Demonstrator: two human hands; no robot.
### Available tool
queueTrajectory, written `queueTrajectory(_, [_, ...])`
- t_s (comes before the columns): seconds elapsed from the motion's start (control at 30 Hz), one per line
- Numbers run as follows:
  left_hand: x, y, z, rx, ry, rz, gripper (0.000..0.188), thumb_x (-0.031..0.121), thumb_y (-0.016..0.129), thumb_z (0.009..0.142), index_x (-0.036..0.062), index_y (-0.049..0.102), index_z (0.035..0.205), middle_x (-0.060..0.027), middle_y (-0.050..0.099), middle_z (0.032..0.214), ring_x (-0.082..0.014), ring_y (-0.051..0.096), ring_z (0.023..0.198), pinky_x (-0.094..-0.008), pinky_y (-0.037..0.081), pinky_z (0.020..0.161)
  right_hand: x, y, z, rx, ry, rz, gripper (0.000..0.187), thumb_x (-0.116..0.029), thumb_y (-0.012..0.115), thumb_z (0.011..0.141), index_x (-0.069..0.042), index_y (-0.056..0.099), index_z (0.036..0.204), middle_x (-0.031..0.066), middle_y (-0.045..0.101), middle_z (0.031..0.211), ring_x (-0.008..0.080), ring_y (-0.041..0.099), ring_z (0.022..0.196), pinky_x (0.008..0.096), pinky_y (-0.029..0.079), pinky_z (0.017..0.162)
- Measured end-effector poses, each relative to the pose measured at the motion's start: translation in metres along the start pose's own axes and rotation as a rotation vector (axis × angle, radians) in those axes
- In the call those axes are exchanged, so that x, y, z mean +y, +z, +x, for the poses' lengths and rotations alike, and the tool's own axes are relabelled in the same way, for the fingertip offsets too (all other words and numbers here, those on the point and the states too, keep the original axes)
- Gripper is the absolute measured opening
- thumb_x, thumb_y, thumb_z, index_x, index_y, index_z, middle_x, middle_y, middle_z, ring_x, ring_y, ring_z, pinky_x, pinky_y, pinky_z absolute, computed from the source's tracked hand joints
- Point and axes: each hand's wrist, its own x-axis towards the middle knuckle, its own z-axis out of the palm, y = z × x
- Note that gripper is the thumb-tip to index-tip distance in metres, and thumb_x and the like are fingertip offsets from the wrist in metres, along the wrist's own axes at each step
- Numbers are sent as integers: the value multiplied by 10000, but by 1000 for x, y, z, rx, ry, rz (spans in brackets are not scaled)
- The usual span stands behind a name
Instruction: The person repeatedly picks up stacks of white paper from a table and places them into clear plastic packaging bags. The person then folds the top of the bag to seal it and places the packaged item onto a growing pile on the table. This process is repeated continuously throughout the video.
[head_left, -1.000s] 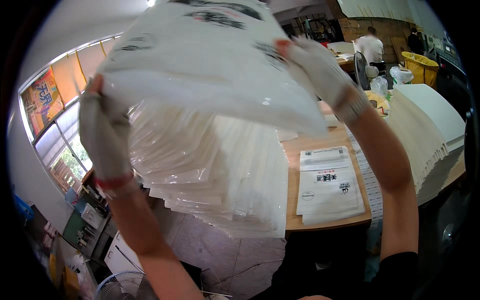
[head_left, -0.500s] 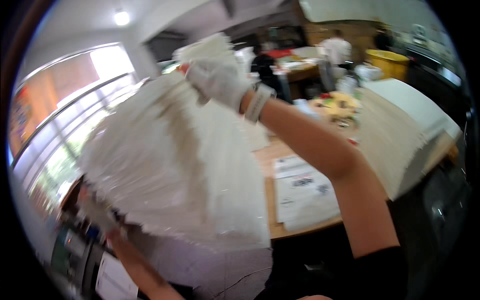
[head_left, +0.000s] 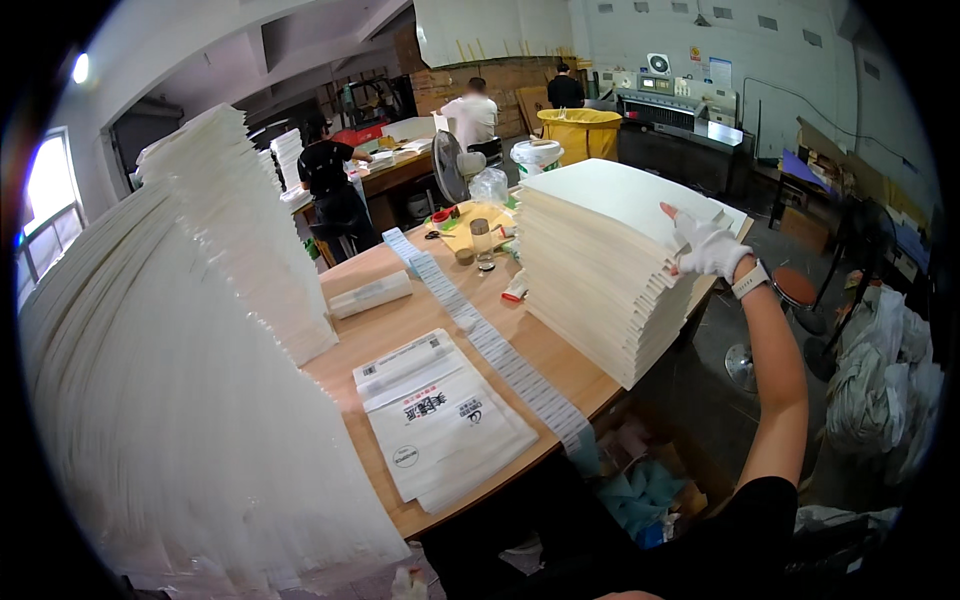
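Observation:
My right hand [head_left: 708,247], in a white glove with bare fingertips, is at the near right corner of a tall stack of cream sheets [head_left: 600,275]. Its index finger stretches over the white top sheet and the thumb lies apart by the stack's edge, so the hand looks open. On the left rises a large, leaning pile of thin white sheets [head_left: 190,380]. A small pale shape at the lower edge may be my left hand [head_left: 408,583]; its fingers cannot be made out. Flat white printed bags [head_left: 440,420] lie between the two stacks.
A label strip [head_left: 500,355] runs across the wooden table [head_left: 345,362] and over its front edge. Behind are a clear roll [head_left: 370,296], a glass jar [head_left: 482,245] and scissors [head_left: 438,235]. A scrap box [head_left: 650,480] stands below; a stool [head_left: 795,287] is right. Several people work farther back.
My right hand has let go of the white sheets on the left and moved right to the cream stack. My left hand no longer shows at that pile's lower edge. The view has turned right.

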Motion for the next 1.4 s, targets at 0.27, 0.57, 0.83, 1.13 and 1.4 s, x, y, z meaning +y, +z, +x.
queueTrajectory(0.27, [200,30,151,-383,-72,-540,226,206,580,846,-6,562,921,-64,554,680,-136,525,539,-261,435,524,53,26,12,161,-130,3,171,-201,549,802,-77,577,916,123,637,847,299,618,740,369,491,639])
queueTrajectory(0.57, [429,44,265,-1059,-455,-1637,516,220,568,866,-19,313,1244,-150,465,1186,-251,529,1024,-407,467,870,-115,-39,-48,57,-612,26,92,-182,589,789,-100,568,752,60,596,719,238,596,657,342,489,596])
queueTrajectory(0.83, [381,-20,234,-988,-251,-1227,442,75,554,776,-37,423,1183,-131,570,944,-195,590,905,-310,521,735,-21,-17,-126,-237,532,1230,122,-136,556,844,-17,580,833,87,604,830,200,590,727,308,486,652])
queueTrajectory(1.13, [296,65,103,-59,577,28,732,134,598,674,-107,289,1293,-360,250,1321,-481,317,1198,-431,285,1018,-229,143,-200,227,360,1225,355,-145,546,860,24,445,1155,139,518,1131,210,528,1004,308,447,841])
queueTrajectory(1.4, [92,82,209,-147,28,330,324,326,616,780,91,590,1000,-111,588,1036,-315,534,984,-416,431,822,-183,170,-208,-73,486,1082,271,-61,574,791,26,539,1045,96,603,920,171,581,798,279,470,701])
